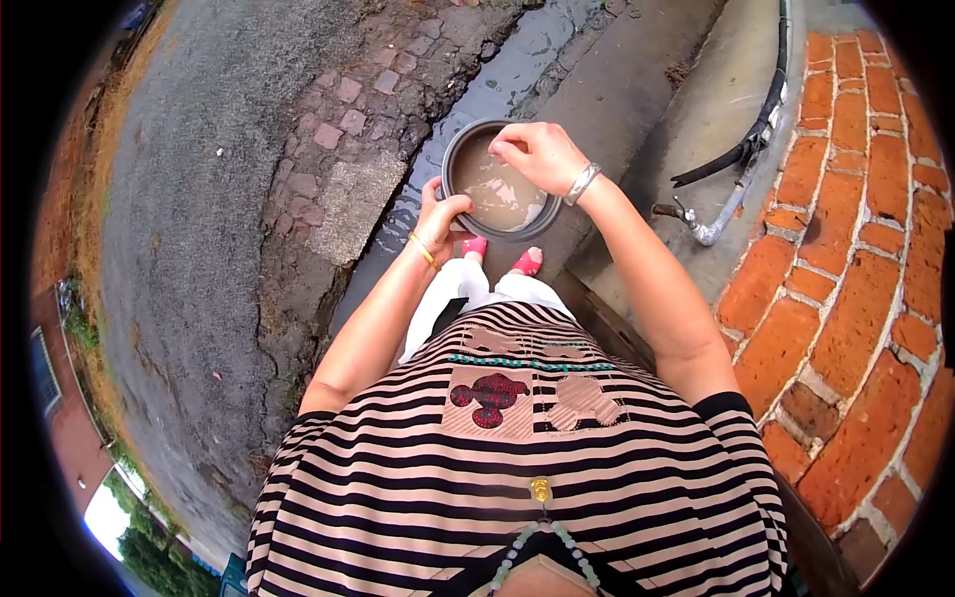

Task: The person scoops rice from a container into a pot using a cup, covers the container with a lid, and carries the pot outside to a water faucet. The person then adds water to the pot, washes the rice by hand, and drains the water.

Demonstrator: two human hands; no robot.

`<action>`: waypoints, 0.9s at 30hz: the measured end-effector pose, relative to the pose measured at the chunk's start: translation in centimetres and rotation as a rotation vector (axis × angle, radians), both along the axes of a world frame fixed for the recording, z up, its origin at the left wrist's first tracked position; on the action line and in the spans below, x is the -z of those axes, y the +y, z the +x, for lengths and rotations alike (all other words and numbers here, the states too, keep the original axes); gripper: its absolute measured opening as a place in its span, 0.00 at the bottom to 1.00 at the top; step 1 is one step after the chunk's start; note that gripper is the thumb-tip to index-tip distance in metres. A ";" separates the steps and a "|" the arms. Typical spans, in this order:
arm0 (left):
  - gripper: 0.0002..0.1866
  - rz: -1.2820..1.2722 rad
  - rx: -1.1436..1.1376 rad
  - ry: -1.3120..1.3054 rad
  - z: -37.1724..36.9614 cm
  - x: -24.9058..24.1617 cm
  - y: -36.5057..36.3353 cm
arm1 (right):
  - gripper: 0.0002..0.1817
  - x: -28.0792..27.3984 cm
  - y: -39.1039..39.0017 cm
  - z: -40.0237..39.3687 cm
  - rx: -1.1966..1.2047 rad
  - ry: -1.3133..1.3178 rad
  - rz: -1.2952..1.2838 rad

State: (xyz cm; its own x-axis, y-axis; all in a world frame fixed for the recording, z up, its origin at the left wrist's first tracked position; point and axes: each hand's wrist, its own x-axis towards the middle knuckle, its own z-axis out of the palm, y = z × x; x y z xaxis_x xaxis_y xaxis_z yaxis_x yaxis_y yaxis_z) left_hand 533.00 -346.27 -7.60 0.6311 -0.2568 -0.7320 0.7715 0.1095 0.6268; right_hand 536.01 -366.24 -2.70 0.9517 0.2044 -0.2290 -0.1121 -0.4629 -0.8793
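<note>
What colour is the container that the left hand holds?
The container is grey; the head view shows it.

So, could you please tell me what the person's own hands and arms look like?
Both hands are gloveless. The left hand has a thin gold-coloured bangle at the wrist; the right hand, a broader silver-coloured one. The sleeves are short, striped beige and black.

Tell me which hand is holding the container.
The left hand, wearing the yellow bangle, grips the grey container; the right hand is over its cloudy liquid.
</note>
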 end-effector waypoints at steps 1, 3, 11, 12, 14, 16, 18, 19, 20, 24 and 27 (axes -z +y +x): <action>0.40 0.002 -0.011 0.004 0.1 0.4 0.2 | 0.11 1.4 0.3 0.2 0.033 0.086 0.256; 0.39 0.025 -0.024 0.002 0.3 1.3 0.8 | 0.10 6.3 1.4 0.2 0.008 0.037 0.349; 0.43 0.192 -0.083 0.085 2.4 6.4 3.6 | 0.09 5.2 -1.3 0.2 0.338 -0.275 0.077; 0.45 0.215 -0.109 0.100 2.7 7.1 4.1 | 0.09 5.9 -3.0 -0.2 0.360 -0.251 0.034; 0.47 0.258 -0.159 0.132 3.3 8.7 4.9 | 0.08 8.2 -6.4 -1.7 0.422 -0.102 0.109; 0.49 0.300 -0.221 0.160 3.8 10.2 5.8 | 0.09 8.7 -9.1 -4.3 0.502 -0.030 0.124; 0.50 0.329 -0.269 0.185 4.2 11.0 6.4 | 0.09 9.9 -11.6 -7.4 0.580 0.059 0.200; 0.51 0.374 -0.272 0.196 4.5 11.3 6.7 | 0.09 10.2 -12.4 -9.1 0.656 0.134 0.227; 0.52 0.405 -0.288 0.213 4.8 12.2 7.1 | 0.09 11.1 -13.3 -10.7 0.709 0.174 0.263; 0.54 0.511 -0.357 0.270 5.6 13.7 8.0 | 0.09 13.6 -15.1 -16.8 0.838 0.291 0.278; 0.53 0.599 -0.354 0.268 6.2 14.9 8.9 | 0.09 14.2 -15.8 -19.4 0.878 0.331 0.225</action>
State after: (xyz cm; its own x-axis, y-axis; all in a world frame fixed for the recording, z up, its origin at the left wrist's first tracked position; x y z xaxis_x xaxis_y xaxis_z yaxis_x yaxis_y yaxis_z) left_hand 539.21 -337.34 -22.46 0.3818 0.4203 -0.8232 0.8885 0.0785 0.4522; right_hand 516.63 -382.06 -16.92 0.6804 -0.4777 -0.5557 -0.5965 0.0794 -0.7987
